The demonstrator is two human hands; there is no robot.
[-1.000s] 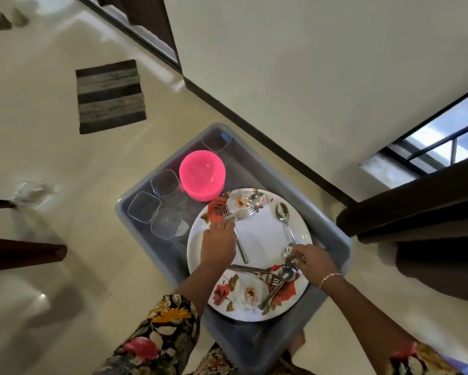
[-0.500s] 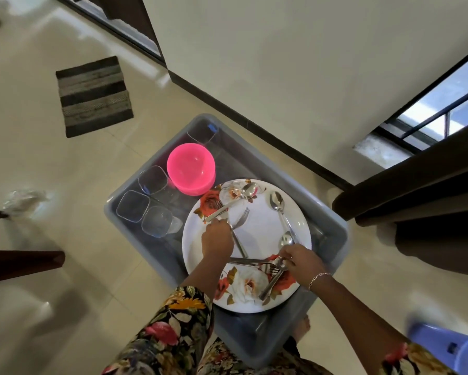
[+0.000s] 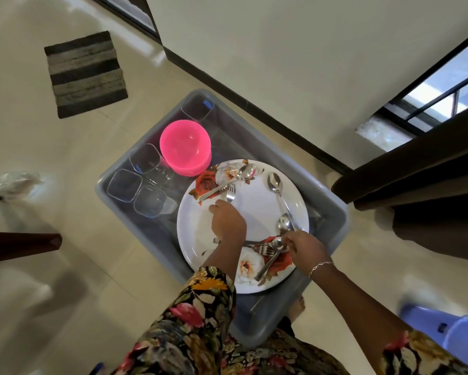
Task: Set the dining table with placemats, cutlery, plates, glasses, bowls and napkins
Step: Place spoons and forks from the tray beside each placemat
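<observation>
- Looking straight down at a flowery plate [image 3: 254, 215] that sits on top of a grey tub [image 3: 332, 212] on the floor, with loose cutlery all over it.
- The fork [image 3: 230, 192] runs near-to-far, with its tines pointing away from the person toward the pink bowl [image 3: 185, 144]. Its handle goes under the left hand [image 3: 228, 221].
- The top spoon [image 3: 245, 171] lies on a diagonal. Its bowl is at the far rim and its handle slants down-left across the red rose print, right next to the fork tines.
- The long spoon [image 3: 274, 182] is on the right side of the plate, bowl at the far end, handle running back toward the right hand [image 3: 305, 249].
- The small spoon [image 3: 283, 224] sits just beyond the right fingertips, bowl pointing away.
- A crossed pile of forks and spoons [image 3: 265, 249] lies at the near rim, between the two hands.
- The left hand is over the middle of the plate with its fingers curled tight round the fork handle.
- The right hand is at the plate's right edge with its fingers pinched narrow. It looks like they've got the small spoon's handle just below the bowl.
- Clear glasses [image 3: 122, 185] stand in the tub left of the plate, well clear of both hands.
</observation>
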